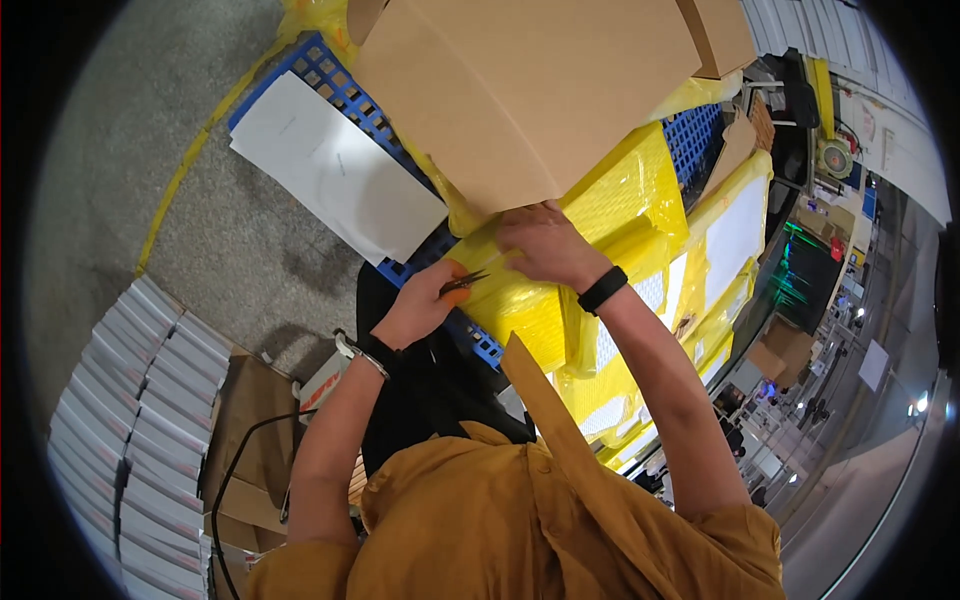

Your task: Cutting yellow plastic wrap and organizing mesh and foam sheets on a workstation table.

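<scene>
My left hand (422, 300) is closed around a small pair of scissors (468, 281) with orange handles and dark pointed blades. The blade tips point right, over a yellow plastic-wrapped package (518, 308). My right hand (548, 246) lies at the far part of this wrapping, its fingers curled on the yellow plastic wrap and partly hidden. Just beyond its knuckles is the near edge of a large brown cardboard box (530, 90). White printed sheets (330, 165) lie left of the package, on a blue plastic crate (345, 95).
More yellow-wrapped packages (640, 300) lie to the right. Stacks of white flat boxes (130, 430) stand on the floor at the lower left, beside an opened brown carton (255, 430). A black cable (228, 480) runs there. Yellow tape (185, 165) marks the floor.
</scene>
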### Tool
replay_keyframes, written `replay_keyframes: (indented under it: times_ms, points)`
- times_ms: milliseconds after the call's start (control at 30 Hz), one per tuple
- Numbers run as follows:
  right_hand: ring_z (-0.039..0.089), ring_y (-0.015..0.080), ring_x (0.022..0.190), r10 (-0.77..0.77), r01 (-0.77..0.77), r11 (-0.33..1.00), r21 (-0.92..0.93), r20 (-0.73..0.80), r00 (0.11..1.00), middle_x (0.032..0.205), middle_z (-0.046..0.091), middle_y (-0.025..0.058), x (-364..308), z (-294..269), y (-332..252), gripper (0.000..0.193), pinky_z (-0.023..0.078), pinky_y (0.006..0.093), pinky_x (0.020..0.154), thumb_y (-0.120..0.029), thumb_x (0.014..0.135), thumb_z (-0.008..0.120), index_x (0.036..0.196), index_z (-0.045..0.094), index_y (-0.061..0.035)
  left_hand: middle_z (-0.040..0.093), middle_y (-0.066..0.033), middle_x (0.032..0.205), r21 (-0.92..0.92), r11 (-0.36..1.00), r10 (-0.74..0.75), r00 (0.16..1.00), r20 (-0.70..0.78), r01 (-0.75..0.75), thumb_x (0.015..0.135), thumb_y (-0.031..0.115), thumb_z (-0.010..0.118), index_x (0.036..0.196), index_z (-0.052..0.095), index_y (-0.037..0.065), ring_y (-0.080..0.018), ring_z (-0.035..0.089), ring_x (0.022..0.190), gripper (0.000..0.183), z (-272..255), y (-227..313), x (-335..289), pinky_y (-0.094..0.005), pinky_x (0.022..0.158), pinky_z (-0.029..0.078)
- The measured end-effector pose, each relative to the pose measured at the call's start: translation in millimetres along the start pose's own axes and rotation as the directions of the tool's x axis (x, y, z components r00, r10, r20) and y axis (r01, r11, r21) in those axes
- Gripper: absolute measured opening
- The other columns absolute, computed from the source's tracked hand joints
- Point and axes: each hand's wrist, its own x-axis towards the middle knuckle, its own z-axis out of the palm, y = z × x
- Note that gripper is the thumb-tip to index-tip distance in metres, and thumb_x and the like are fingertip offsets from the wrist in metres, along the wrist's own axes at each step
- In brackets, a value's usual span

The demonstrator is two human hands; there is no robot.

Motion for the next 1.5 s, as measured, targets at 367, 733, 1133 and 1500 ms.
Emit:
replay_keyframes:
  times_ms: [367,733,1133,1500]
  points:
    - [0.057,0.033,0.094,0.007,-0.006,0.999,-0.043,0.006,1.0,0.089,0.059,0.0109,-26,-3,-24,0.012,0.044,0.0422,0.087,-0.016,0.085,0.064,0.091,0.056,-0.0082,0.058,0.0033,0.092,-0.428,0.9,-0.128,0.99,-0.066,0.088,0.089,0.001,0.068,0.11,0.062,0.006,-0.0048,0.052,0.08,0.023,-8,9,-32,-0.023,0.072,0.044]
    - [0.065,0.0259,0.09,0.378,-0.335,0.917,-0.218,0.2,0.904,0.078,0.068,0.0061,20,10,-54,0.044,0.041,0.0487,0.085,-0.049,0.057,0.083,0.083,0.071,-0.0153,0.067,-0.0022,0.104,-0.43,0.903,-0.005,1.0,-0.027,-0.007,0.091,0.006,0.063,0.124,0.06,0.003,-0.0075,0.051,0.068,0.033,-18,17,23,-0.0222,0.063,0.044]
    - [0.062,0.027,0.09,0.402,-0.398,0.911,-0.105,0.028,0.915,0.076,0.069,0.0069,7,46,-63,0.02,0.034,0.0428,0.091,-0.031,0.065,0.077,0.08,0.077,-0.0174,0.067,-0.0035,0.105,-0.616,0.764,-0.172,0.981,0.094,0.193,0.099,0.014,0.056,0.127,0.052,0.008,-0.0067,0.052,0.064,0.029,-14,7,14,-0.0218,0.056,0.038]
    - [0.06,0.0289,0.093,0.372,-0.344,0.923,0.17,-0.176,0.911,0.078,0.069,0.0071,-1,46,-67,0.007,0.035,0.047,0.097,-0.017,0.073,0.073,0.077,0.074,-0.012,0.061,0.0009,0.088,0.899,0.275,0.319,0.914,0.25,-0.342,0.077,0.008,0.063,0.118,0.07,0.026,-0.0198,0.058,0.085,0.046,-92,37,18,-0.0351,0.075,0.045]
